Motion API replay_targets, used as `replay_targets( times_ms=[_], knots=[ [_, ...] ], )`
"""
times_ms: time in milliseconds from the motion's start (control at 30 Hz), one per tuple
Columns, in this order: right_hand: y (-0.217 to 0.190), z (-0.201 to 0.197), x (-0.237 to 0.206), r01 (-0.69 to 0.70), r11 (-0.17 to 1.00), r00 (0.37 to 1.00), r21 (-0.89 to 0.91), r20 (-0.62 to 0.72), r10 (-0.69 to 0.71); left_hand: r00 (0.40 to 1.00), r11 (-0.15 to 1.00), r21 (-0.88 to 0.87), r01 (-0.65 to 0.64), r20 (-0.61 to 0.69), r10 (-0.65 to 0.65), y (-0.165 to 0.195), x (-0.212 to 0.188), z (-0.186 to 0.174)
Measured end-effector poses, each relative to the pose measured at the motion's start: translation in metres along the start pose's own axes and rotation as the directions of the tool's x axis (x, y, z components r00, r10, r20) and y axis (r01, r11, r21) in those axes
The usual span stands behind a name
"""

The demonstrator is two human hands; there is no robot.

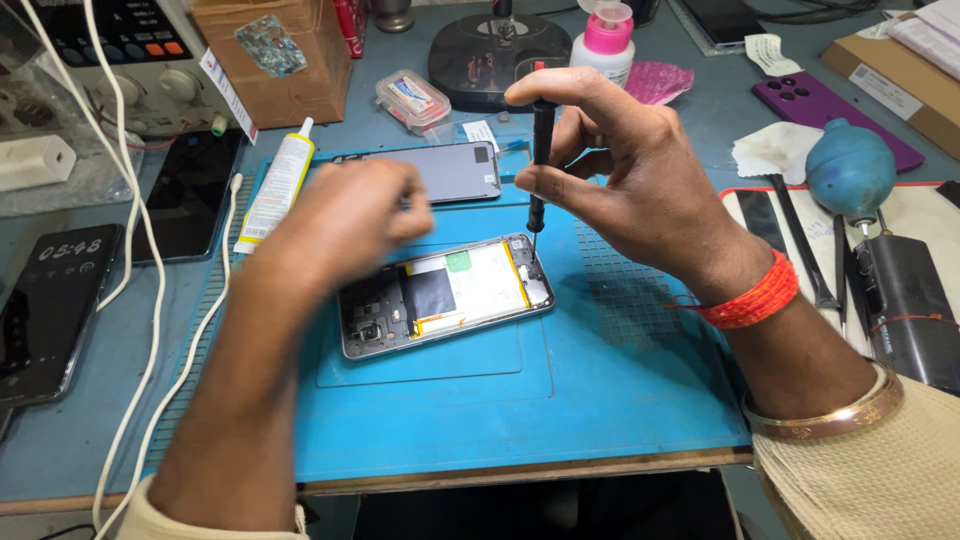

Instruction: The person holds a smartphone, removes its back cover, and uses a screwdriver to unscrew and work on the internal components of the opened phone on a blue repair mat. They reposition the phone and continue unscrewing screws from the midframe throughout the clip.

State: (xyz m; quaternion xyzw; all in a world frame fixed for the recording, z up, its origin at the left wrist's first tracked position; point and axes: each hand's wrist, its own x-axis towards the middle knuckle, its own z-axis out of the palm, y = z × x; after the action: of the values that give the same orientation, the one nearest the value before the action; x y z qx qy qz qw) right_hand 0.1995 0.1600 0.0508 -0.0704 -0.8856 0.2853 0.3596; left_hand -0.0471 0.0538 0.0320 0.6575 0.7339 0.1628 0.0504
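Observation:
An opened phone (445,295) with its back cover off lies on a blue work mat (520,410), showing a white battery and circuit parts. My right hand (620,175) holds a thin black screwdriver (540,160) upright, its tip touching the phone's top right corner. My left hand (345,225) hovers blurred over the phone's left end, fingers curled; whether it holds anything I cannot tell. A grey phone back panel (455,170) lies just behind it.
A glue tube (278,185) lies at the mat's left edge beside white cables (150,300). Dark phones (55,310) rest at far left. A teal air blower (850,170), tools, a purple phone (830,105) and a pink-capped bottle (605,40) sit to the right and behind.

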Motion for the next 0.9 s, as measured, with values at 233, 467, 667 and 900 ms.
replay_targets(
  times_ms=[233, 467, 667, 900],
  knots=[
    [-0.010, -0.008, 0.002, -0.036, 0.995, 0.991, 0.093, 0.131, 0.024, 0.911, 0.917, 0.051, 0.396, 0.101, -0.399, -0.034, -0.017, -0.021],
    [-0.006, -0.002, 0.000, -0.026, 0.988, 0.993, 0.150, 0.119, 0.008, 0.824, 0.833, 0.163, 0.528, 0.139, -0.549, -0.042, -0.019, -0.020],
    [-0.001, -0.001, 0.001, -0.026, 0.996, 0.998, 0.090, 0.058, 0.021, 0.845, 0.847, 0.134, 0.514, 0.090, -0.527, -0.039, -0.019, -0.020],
    [-0.003, 0.000, -0.001, -0.020, 0.983, 0.994, 0.183, 0.105, 0.001, 0.996, 0.852, -0.517, -0.083, -0.074, 0.053, 0.002, -0.002, 0.006]
  ],
)
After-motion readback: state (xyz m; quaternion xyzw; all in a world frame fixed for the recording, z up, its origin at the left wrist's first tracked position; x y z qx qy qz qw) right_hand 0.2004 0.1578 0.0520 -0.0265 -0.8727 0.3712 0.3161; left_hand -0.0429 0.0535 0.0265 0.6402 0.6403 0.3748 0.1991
